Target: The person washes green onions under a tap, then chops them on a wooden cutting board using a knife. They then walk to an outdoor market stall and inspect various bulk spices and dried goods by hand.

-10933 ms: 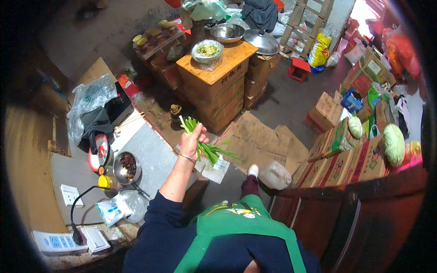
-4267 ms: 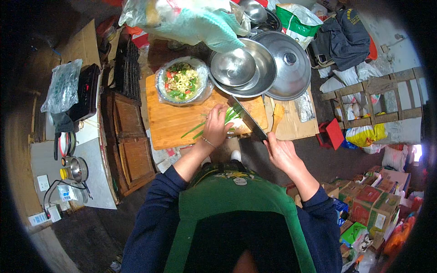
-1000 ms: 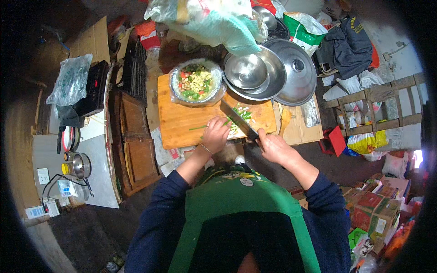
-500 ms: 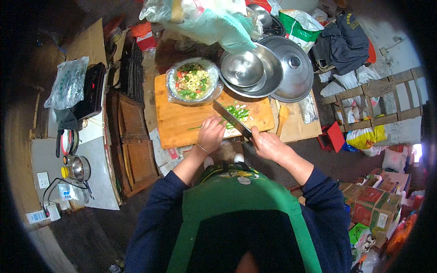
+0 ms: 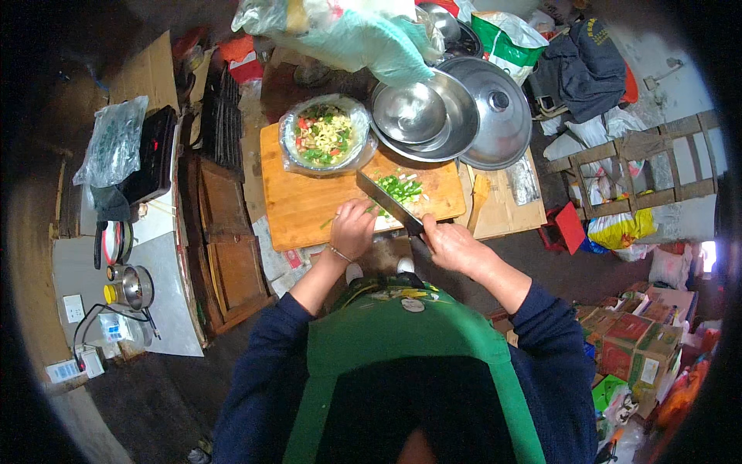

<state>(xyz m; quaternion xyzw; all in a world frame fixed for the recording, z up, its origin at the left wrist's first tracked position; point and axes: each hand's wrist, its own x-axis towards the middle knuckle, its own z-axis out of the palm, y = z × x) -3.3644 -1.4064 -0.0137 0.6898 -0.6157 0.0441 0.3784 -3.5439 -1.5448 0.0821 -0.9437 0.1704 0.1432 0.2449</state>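
My left hand (image 5: 352, 229) is curled over a few green scallion stems (image 5: 328, 222) at the front of the wooden cutting board (image 5: 292, 203). My right hand (image 5: 450, 249) grips a dark cleaver (image 5: 389, 199), its blade angled across the board just right of those fingers. Chopped scallion (image 5: 403, 185) lies beside the blade. At the board's back sits a plastic-lined bowl (image 5: 290, 135) of mixed food, next to stacked steel bowls (image 5: 468, 124) and a large lid (image 5: 508, 135). A wooden spatula (image 5: 477, 201) lies at the board's right.
To the left is a counter (image 5: 162, 301) with a black cooktop (image 5: 157, 147), a small pot (image 5: 141, 286) and cords. Plastic bags (image 5: 332, 35) pile behind the board. A wooden ladder (image 5: 630, 170) and red stool (image 5: 564, 228) stand right, stacked cartons (image 5: 634, 348) at lower right.
The cleaver and both hands have shifted left along the scallions, and the chopped pile has grown since the earlier frames. Before that, my left hand carried the whole bunch in the air.
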